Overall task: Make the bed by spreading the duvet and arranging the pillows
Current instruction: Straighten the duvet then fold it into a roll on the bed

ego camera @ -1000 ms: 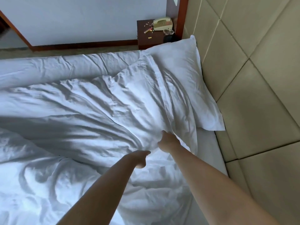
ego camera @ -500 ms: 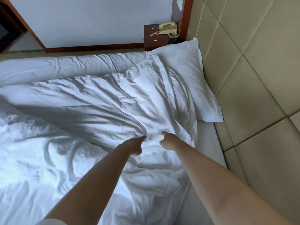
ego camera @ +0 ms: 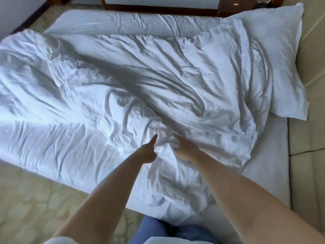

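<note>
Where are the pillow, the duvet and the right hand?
pillow (ego camera: pixel 281 55), head view, on its flat top face.
duvet (ego camera: pixel 123 71), head view, on its wrinkled middle.
right hand (ego camera: pixel 184 147), head view, on the back of the hand.

A dark wooden nightstand (ego camera: pixel 233 7) stands beside the padded beige wall (ego camera: pixel 313 41).
</note>
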Action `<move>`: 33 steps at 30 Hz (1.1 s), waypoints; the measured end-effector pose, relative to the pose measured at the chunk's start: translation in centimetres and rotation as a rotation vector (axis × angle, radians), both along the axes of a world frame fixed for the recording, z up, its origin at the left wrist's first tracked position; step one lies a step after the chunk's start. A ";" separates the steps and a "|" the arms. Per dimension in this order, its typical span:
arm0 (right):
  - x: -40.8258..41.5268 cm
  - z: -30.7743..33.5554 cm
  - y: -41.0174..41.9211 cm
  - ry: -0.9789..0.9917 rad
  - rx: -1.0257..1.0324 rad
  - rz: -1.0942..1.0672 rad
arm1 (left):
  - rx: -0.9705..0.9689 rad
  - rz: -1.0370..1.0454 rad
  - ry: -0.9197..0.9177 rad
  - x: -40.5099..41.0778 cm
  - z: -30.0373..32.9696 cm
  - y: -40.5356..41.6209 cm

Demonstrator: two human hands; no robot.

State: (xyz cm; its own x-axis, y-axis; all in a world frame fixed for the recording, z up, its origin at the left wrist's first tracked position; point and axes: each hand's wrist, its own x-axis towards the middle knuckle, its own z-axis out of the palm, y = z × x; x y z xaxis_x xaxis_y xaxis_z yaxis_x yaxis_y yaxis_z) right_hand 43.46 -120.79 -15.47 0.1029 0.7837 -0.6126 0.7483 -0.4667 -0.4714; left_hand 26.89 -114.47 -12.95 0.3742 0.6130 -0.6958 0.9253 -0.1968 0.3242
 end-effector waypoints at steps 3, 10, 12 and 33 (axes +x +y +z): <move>-2.9 -1.3 -0.4 0.006 -0.028 0.048 | -0.021 0.034 0.009 -2.4 -1.1 -1.1; -9.2 -4.0 -2.5 -0.076 0.021 0.180 | -0.052 0.043 0.093 -8.8 -5.4 -2.5; -11.7 -5.3 -3.8 -0.024 -0.074 0.223 | -0.097 0.049 0.086 -10.6 -6.8 -2.7; -1.7 12.3 3.0 -0.365 0.316 -0.356 | -0.329 0.832 -0.827 1.2 6.5 6.0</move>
